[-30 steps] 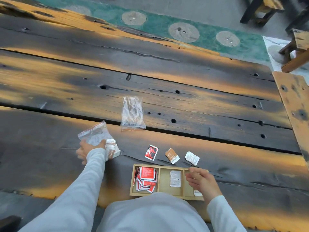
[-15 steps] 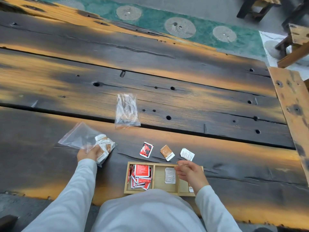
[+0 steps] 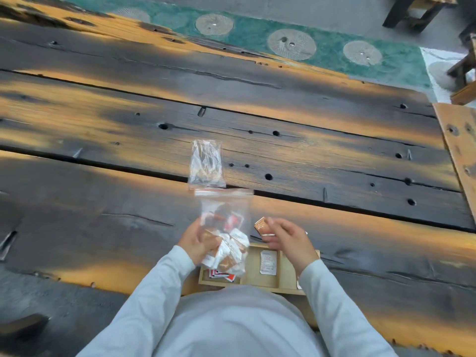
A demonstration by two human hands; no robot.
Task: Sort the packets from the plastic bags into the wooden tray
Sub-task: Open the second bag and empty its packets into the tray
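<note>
My left hand (image 3: pixel 198 240) grips a clear zip bag (image 3: pixel 226 215) upright by its lower part, which is full of white, brown and red packets. The bag hangs over the left end of the wooden tray (image 3: pixel 257 286). Red packets (image 3: pixel 222 275) lie in the left compartment and a white packet (image 3: pixel 268 262) in the middle one. My right hand (image 3: pixel 286 240) hovers over the tray's far edge, fingers apart, its fingertips at a brown packet (image 3: pixel 260 225) on the table. A red packet shows through the bag.
A second clear bag (image 3: pixel 206 163), nearly flat, lies just beyond the held one, by a gap between the table's dark planks. A light wooden board (image 3: pixel 461 150) borders the table on the right. Stools (image 3: pixel 412 9) stand on the floor at the far right.
My left hand has carried the bag of packets from the left over to the tray and stood it upright. My right hand has lifted off the tray toward the brown packet.
</note>
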